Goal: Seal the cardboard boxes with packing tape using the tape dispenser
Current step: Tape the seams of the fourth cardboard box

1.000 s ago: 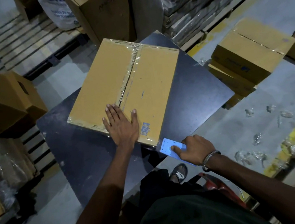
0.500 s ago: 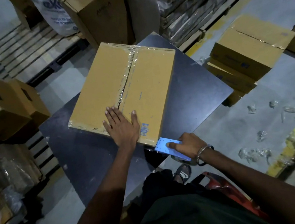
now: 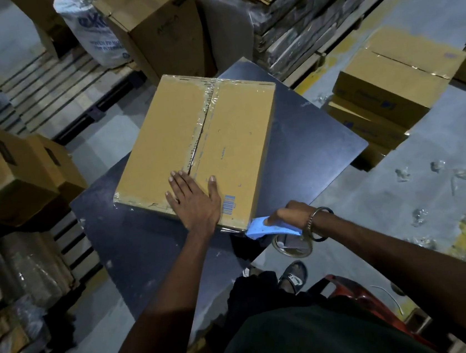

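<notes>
The cardboard box (image 3: pixel 200 154) lies flat on the dark tabletop (image 3: pixel 318 143), its centre seam already taped. It is judged stiff but light — best steadied from above, as the left hand (image 3: pixel 195 202) does with flat, straight fingers at the box's near edge. At the box's near right corner the blue tape dispenser (image 3: pixel 269 227) is gripped by the right hand (image 3: pixel 294 213), fingers curled. A barcode (image 3: pixel 229 204) shows beside the left hand; other print is illegible.

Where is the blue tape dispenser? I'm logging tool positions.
The blue tape dispenser is in the right hand, touching the brown cardboard box's near right corner.
</notes>
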The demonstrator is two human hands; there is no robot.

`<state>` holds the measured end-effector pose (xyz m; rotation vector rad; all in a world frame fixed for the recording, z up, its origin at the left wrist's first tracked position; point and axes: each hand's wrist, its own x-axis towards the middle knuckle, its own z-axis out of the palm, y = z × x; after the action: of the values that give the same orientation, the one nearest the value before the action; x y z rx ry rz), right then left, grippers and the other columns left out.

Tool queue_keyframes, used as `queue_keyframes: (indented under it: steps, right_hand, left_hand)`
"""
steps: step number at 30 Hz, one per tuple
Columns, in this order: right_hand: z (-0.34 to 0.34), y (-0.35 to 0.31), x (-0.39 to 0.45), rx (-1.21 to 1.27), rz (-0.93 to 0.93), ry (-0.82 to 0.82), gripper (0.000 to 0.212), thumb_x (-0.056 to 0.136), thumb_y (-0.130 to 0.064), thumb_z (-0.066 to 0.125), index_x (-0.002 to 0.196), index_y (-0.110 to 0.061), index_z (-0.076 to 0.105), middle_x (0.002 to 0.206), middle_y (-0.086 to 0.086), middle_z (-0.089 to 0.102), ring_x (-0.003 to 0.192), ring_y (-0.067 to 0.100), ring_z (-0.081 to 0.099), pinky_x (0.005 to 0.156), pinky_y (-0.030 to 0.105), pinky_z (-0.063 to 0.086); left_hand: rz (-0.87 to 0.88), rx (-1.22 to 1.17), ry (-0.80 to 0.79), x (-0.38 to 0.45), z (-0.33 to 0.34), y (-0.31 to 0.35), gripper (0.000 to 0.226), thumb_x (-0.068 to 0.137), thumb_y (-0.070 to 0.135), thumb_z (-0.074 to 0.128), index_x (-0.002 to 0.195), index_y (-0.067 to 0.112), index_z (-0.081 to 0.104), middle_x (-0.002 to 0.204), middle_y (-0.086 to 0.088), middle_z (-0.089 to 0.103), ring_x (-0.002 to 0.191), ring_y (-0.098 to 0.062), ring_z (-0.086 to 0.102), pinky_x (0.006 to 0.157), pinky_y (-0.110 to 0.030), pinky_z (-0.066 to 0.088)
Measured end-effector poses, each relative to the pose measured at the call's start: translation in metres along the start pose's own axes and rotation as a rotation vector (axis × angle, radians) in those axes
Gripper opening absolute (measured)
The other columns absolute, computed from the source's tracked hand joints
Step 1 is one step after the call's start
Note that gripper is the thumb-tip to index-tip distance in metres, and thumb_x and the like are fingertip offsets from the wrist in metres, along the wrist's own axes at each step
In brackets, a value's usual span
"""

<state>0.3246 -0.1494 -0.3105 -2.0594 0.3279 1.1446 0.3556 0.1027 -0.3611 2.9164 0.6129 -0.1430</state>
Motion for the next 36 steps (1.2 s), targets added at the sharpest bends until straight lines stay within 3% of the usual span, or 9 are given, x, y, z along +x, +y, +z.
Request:
queue_keyframes:
  steps: [2,4,7,9,14,19,27,31,36]
  right_hand:
    - [0.003,-0.003,-0.001,-0.145,-0.044,0.057,0.046,0.086,-0.053,0.072,0.064,-0.017,0.054,0.066,0.002,0.053,0.061,0.02,0.051,0.054,0.031,0.031]
    - [0.008,0.0,-0.003,-0.343,-0.125,0.148,0.049,0.087,-0.06,0.066,0.067,-0.016,0.057,0.069,0.004,0.057,0.068,0.025,0.058,0.056,0.031,0.037]
    - [0.009,0.019,-0.009,-0.709,-0.172,0.306,0.056,0.093,-0.064,0.053,0.11,-0.013,0.069,0.112,0.013,0.069,0.105,0.034,0.067,0.08,0.035,0.051]
    - [0.001,0.04,-0.011,-0.74,-0.144,0.373,0.061,0.097,-0.065,0.048,0.119,-0.013,0.068,0.12,0.016,0.069,0.112,0.034,0.066,0.087,0.036,0.052]
    - [-0.025,0.066,0.007,-0.786,-0.223,0.652,0.055,0.099,-0.061,0.047,0.103,-0.012,0.073,0.095,0.016,0.074,0.087,0.036,0.071,0.069,0.035,0.05]
    - [-0.057,0.066,0.042,-0.798,-0.37,0.766,0.048,0.101,-0.055,0.051,0.089,-0.011,0.065,0.082,0.014,0.07,0.071,0.034,0.067,0.058,0.036,0.051]
    - [-0.097,0.063,0.105,-1.078,-0.509,0.706,0.037,0.106,-0.041,0.051,0.104,-0.006,0.062,0.091,0.019,0.073,0.082,0.037,0.068,0.075,0.044,0.053]
    - [-0.099,0.082,0.129,-1.243,-0.437,0.625,0.04,0.106,-0.031,0.038,0.13,-0.007,0.06,0.109,0.015,0.069,0.092,0.034,0.065,0.082,0.043,0.048]
    - [-0.091,0.08,0.119,-1.054,-0.368,0.644,0.032,0.101,-0.033,0.049,0.111,-0.006,0.064,0.105,0.019,0.072,0.099,0.037,0.064,0.084,0.046,0.05]
  left_hand:
    - [-0.002,0.0,-0.006,-0.001,-0.001,0.0,0.095,0.104,0.073,0.009,0.167,0.003,-0.001,0.176,-0.014,-0.002,0.163,-0.024,-0.006,0.131,-0.053,0.0]
    - [-0.001,-0.002,-0.011,-0.001,0.0,-0.001,0.095,0.104,0.074,0.008,0.167,0.003,-0.001,0.176,-0.014,-0.002,0.163,-0.024,-0.006,0.131,-0.053,-0.001]
    - [0.008,0.003,-0.02,0.0,-0.002,-0.001,0.095,0.103,0.074,0.006,0.167,0.004,-0.003,0.176,-0.014,-0.004,0.163,-0.024,-0.007,0.13,-0.053,-0.001]
    - [0.012,0.011,-0.02,0.001,0.0,-0.002,0.095,0.103,0.074,0.006,0.167,0.004,-0.003,0.176,-0.014,-0.004,0.163,-0.024,-0.007,0.13,-0.053,-0.001]
    - [0.017,0.0,-0.003,-0.001,0.002,-0.002,0.095,0.104,0.074,0.008,0.167,0.003,0.001,0.176,-0.014,-0.001,0.163,-0.024,-0.005,0.13,-0.053,0.0]
    - [0.01,0.007,-0.01,0.0,-0.002,-0.001,0.097,0.102,0.076,0.005,0.167,0.004,0.0,0.176,-0.014,-0.002,0.163,-0.023,-0.007,0.131,-0.053,-0.001]
    - [0.005,0.004,0.006,0.001,0.0,-0.001,0.094,0.103,0.074,0.008,0.167,0.005,0.001,0.176,-0.014,0.0,0.163,-0.024,-0.003,0.13,-0.054,0.002]
    - [0.004,0.007,0.013,0.0,-0.001,0.0,0.094,0.103,0.074,0.01,0.168,0.005,0.002,0.176,-0.013,0.001,0.163,-0.024,-0.003,0.13,-0.054,0.001]
    - [0.011,-0.003,0.014,0.002,0.0,0.0,0.094,0.103,0.074,0.009,0.168,0.006,0.001,0.176,-0.013,-0.001,0.163,-0.024,-0.004,0.13,-0.055,0.001]
